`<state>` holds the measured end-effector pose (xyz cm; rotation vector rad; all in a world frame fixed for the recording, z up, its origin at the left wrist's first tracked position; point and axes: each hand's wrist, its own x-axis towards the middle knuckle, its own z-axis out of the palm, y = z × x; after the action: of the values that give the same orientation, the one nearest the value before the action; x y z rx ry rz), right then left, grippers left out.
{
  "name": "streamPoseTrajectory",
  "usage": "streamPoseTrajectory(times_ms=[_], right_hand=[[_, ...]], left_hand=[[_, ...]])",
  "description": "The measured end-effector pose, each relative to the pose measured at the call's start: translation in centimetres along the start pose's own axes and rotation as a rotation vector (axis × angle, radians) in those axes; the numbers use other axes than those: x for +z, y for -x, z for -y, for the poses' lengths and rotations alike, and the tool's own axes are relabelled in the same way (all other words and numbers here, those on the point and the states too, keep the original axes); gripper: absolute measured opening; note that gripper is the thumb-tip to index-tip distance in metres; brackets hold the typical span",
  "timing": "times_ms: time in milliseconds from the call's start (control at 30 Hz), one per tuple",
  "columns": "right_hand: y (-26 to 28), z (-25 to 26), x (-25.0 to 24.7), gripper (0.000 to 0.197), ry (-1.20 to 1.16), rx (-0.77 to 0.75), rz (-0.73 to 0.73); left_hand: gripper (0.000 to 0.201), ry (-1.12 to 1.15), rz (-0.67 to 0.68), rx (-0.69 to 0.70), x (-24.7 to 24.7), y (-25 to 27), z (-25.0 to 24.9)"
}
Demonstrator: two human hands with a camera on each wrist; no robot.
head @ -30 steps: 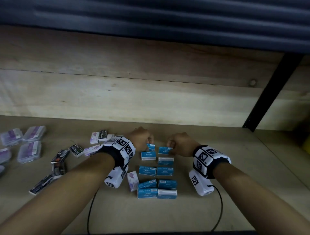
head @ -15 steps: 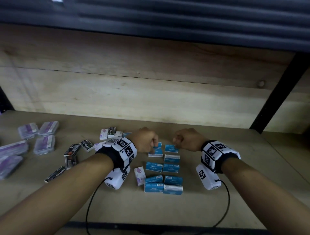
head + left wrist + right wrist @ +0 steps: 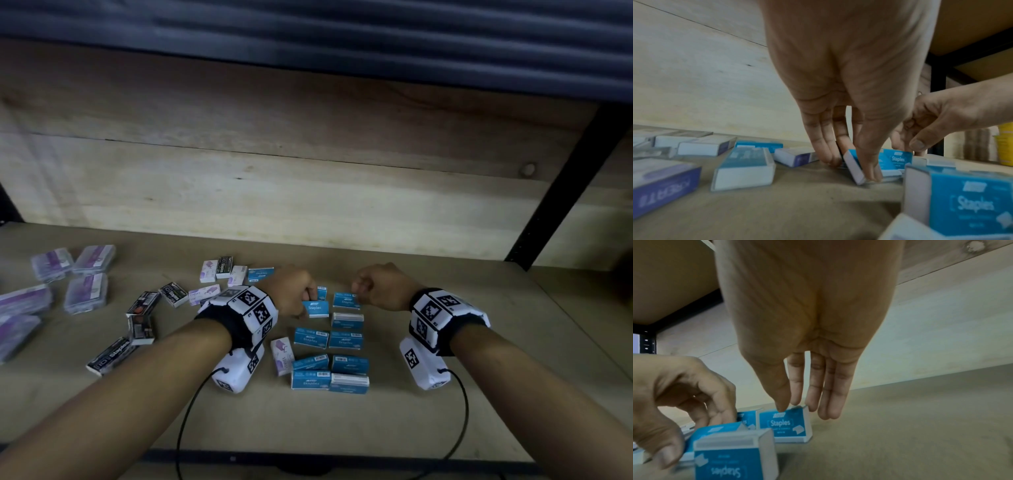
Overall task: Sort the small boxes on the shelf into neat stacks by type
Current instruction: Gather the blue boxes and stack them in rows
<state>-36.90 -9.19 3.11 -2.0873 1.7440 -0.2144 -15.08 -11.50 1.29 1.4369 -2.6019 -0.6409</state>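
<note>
Blue staples boxes lie in two columns [image 3: 329,356] on the wooden shelf [image 3: 445,428]. At the far end of the left column, my left hand [image 3: 294,294] pinches a tilted blue staples box [image 3: 317,308] [image 3: 854,167] between thumb and fingers, one edge down on the shelf. My right hand [image 3: 376,287] is at the far end of the right column. Its thumb [image 3: 781,402] is on the near top edge of another blue staples box [image 3: 785,425] [image 3: 346,300] and its fingers are behind it. That box rests flat on the shelf.
White-purple boxes [image 3: 282,354] [image 3: 209,274] and black staples boxes [image 3: 109,354] [image 3: 142,303] lie scattered to the left. Clear purple cases [image 3: 85,293] sit far left. A black upright post [image 3: 555,192] stands at the right, with a yellow object [image 3: 1005,142] beyond it. The wooden back wall [image 3: 308,205] is close behind.
The scene has slid a little to the right in view. Both hands stay at the far end of the blue columns, each still on its box.
</note>
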Motion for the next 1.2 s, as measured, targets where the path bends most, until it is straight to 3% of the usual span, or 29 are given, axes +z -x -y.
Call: streamPoseTrajectory(times_ms=[433, 700, 867, 1067, 1200], right_hand=[[0.3, -0.1, -0.2, 0.013, 0.007, 0.004, 0.0], [0.2, 0.5, -0.6, 0.016, -0.01, 0.008, 0.004], [-0.4, 1.6, -1.4, 0.012, 0.028, -0.024, 0.003], [-2.4, 4.9, -2.3, 0.014, 0.04, -0.127, -0.014], [-4.3, 8.1, -1.7, 0.016, 0.055, -0.192, 0.01]], left_hand=[[0.024, -0.035, 0.013, 0.067, 0.0, 0.9, -0.3], [0.022, 0.002, -0.001, 0.057, -0.2, 1.3, 0.3], [0.027, 0.088, -0.009, 0.039, -2.7, 1.5, 0.7], [0.026, 0.11, -0.131, -0.12, -6.1, 2.3, 3.8], [0.028, 0.068, -0.113, -0.197, -6.4, 3.1, 6.3]])
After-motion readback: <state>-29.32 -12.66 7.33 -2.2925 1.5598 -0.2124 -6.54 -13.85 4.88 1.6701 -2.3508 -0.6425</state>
